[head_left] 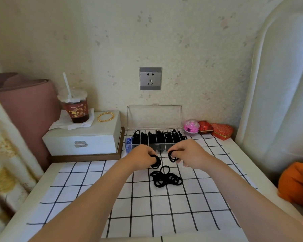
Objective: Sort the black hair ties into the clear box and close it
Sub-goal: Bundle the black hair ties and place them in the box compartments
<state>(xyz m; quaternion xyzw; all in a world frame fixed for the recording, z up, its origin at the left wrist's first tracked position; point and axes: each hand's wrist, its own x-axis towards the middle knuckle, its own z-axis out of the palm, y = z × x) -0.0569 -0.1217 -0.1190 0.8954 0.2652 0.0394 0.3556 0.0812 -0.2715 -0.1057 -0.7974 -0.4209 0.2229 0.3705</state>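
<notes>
A pile of black hair ties (pixel 166 178) lies on the checked cloth (pixel 147 206) in front of the clear box (pixel 156 138). The box stands against the wall with its lid (pixel 154 117) raised; its divided compartments hold several black ties, and blue ones sit at its left end. My left hand (pixel 143 157) is closed on a few black hair ties (pixel 156 162) just above the pile. My right hand (pixel 187 153) pinches another small bunch of black ties (pixel 172 156). Both hands hover right in front of the box.
A white jewellery case (pixel 84 138) sits to the left, carrying a drink cup with straw (pixel 75 109) and gold bangles (pixel 105 117). A pink round case (pixel 191 126) and red boxes (pixel 220 131) lie right of the clear box. An orange cloth (pixel 296 184) is at the right edge.
</notes>
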